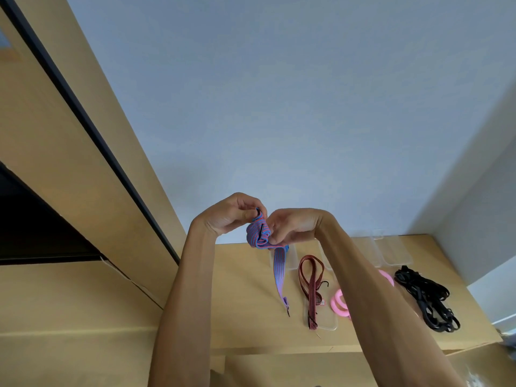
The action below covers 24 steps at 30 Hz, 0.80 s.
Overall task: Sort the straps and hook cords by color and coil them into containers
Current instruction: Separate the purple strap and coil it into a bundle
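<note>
Plain room, pale blue wall, wooden desk

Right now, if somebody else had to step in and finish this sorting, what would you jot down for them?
Left hand: pinches the top of the blue-and-red strap, half coiled in the air.
Right hand: grips the coil from the other side; the strap's tail hangs down toward the table.
On the table: a dark red striped cord lying partly on a clear container, pink rings, and a black strap pile. More clear containers stand at the back.
Done: not much that shows; coiling has begun.
Left: finish this coil, put it in a container, then coil the rest by color.
</note>
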{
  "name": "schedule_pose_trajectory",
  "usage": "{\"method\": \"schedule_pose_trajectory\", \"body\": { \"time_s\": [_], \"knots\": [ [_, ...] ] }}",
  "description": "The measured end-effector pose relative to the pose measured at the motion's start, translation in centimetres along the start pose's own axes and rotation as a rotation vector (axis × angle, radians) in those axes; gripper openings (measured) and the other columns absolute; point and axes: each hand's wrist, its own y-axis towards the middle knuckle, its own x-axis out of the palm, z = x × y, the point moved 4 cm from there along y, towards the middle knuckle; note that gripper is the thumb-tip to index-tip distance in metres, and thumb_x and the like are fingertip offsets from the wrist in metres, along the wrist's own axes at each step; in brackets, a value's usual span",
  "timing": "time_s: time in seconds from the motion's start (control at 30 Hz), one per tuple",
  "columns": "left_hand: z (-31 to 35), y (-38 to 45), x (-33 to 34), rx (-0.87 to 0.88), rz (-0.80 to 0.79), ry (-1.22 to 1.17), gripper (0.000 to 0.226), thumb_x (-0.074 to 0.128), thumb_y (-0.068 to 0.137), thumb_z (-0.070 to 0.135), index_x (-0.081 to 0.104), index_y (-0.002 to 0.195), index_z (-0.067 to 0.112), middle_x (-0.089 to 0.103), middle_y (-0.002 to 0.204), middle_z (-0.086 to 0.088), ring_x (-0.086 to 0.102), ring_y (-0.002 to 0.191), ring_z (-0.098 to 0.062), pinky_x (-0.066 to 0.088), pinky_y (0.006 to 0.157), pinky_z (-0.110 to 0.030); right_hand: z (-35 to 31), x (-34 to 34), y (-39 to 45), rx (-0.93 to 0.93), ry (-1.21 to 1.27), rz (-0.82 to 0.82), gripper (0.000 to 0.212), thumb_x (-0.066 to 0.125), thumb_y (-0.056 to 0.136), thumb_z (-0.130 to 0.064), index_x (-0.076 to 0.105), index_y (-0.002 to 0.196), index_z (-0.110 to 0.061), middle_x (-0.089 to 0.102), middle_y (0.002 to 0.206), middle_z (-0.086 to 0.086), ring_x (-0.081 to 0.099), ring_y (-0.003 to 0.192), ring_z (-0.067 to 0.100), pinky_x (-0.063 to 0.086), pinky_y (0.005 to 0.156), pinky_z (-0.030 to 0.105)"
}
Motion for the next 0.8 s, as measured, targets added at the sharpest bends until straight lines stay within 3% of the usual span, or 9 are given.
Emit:
{"method": "schedule_pose_trajectory", "body": {
  "time_s": [0.1,0.2,0.27,0.33,0.4,0.47,0.57,0.63,0.8],
  "knots": [
    [-0.9,0.2,-0.3,-0.004,0.065,-0.027,0.036,0.083,0.072,0.052,0.078,0.083,0.018,0.07,0.077,0.002,0.064,0.072,-0.011,0.049,0.072,-0.02,-0.8,-0.6,0.3,0.071,-0.152,0.126,0.039,0.067,0.078,-0.001,0.057,0.109,0.02,0.055,0.095,0.015,0.053,0.093,0.023,0.042,0.086,0.031],
    [-1.2,0.0,-0.9,0.018,0.111,-0.037,0.039,0.083,0.069,0.056,0.076,0.077,0.019,0.065,0.07,0.005,0.059,0.065,-0.009,0.046,0.065,-0.018,-2.2,-1.0,0.3,0.053,-0.38,0.223,0.012,0.066,0.081,-0.012,0.071,0.083,-0.001,0.064,0.074,-0.001,0.058,0.078,0.01,0.041,0.092,0.029],
    [-1.0,-0.1,-1.3,0.017,0.105,-0.007,0.04,0.083,0.068,0.058,0.073,0.074,0.02,0.062,0.067,0.004,0.055,0.062,-0.011,0.042,0.062,-0.02,-2.8,-0.9,0.4,0.056,-0.424,0.256,0.015,0.063,0.085,-0.016,0.072,0.08,-0.005,0.07,0.069,-0.002,0.063,0.073,0.007,0.041,0.098,0.026],
    [-0.8,-0.3,-1.6,-0.009,0.1,0.012,0.041,0.085,0.067,0.055,0.07,0.073,0.018,0.058,0.067,0.001,0.052,0.062,-0.014,0.039,0.061,-0.023,-3.2,-1.0,0.6,0.064,-0.444,0.34,0.023,0.067,0.082,-0.017,0.064,0.061,-0.008,0.063,0.054,0.0,0.059,0.059,0.014,0.046,0.079,0.025],
    [-0.6,-0.6,-2.0,-0.054,0.096,0.062,0.028,0.084,0.071,0.042,0.071,0.074,0.018,0.058,0.068,0.0,0.05,0.064,-0.015,0.038,0.063,-0.022,-3.7,-1.3,0.6,0.074,-0.516,0.423,0.035,0.069,0.077,-0.014,0.051,0.047,-0.015,0.052,0.044,-0.003,0.048,0.048,0.016,0.04,0.061,0.024],
    [-0.5,-0.8,-2.3,-0.112,0.104,0.175,0.007,0.074,0.081,0.023,0.073,0.075,0.02,0.062,0.071,0.002,0.052,0.068,-0.013,0.04,0.067,-0.021,-4.0,-1.6,0.3,0.088,-0.573,0.469,0.033,0.069,0.076,-0.013,0.052,0.048,-0.015,0.05,0.047,-0.002,0.042,0.05,0.017,0.034,0.055,0.024],
    [-0.7,-0.4,-2.6,-0.225,0.176,0.381,0.013,0.069,0.085,0.004,0.073,0.08,0.014,0.066,0.079,-0.003,0.056,0.075,-0.014,0.043,0.075,-0.024,-4.2,-1.4,0.2,0.121,-0.639,0.439,0.013,0.062,0.076,-0.001,0.058,0.064,-0.003,0.051,0.06,0.008,0.042,0.06,0.02,0.031,0.054,0.025],
    [-0.8,0.1,-2.5,-0.275,0.24,0.493,0.014,0.07,0.085,0.001,0.07,0.079,0.014,0.067,0.076,-0.005,0.057,0.068,-0.015,0.045,0.072,-0.029,-4.1,-1.4,0.6,0.146,-0.751,0.484,0.001,0.06,0.074,0.002,0.06,0.074,0.002,0.05,0.068,0.012,0.043,0.065,0.024,0.033,0.055,0.027],
    [-0.7,0.2,-2.2,-0.21,0.566,0.734,0.021,0.068,0.069,0.005,0.065,0.069,0.026,0.071,0.068,0.005,0.06,0.06,-0.012,0.047,0.058,-0.03,-4.7,-3.4,-0.3,0.164,-0.722,0.932,0.014,0.063,0.066,-0.009,0.065,0.079,-0.004,0.066,0.065,0.008,0.066,0.067,0.026,0.055,0.062,0.031]
  ]
}}
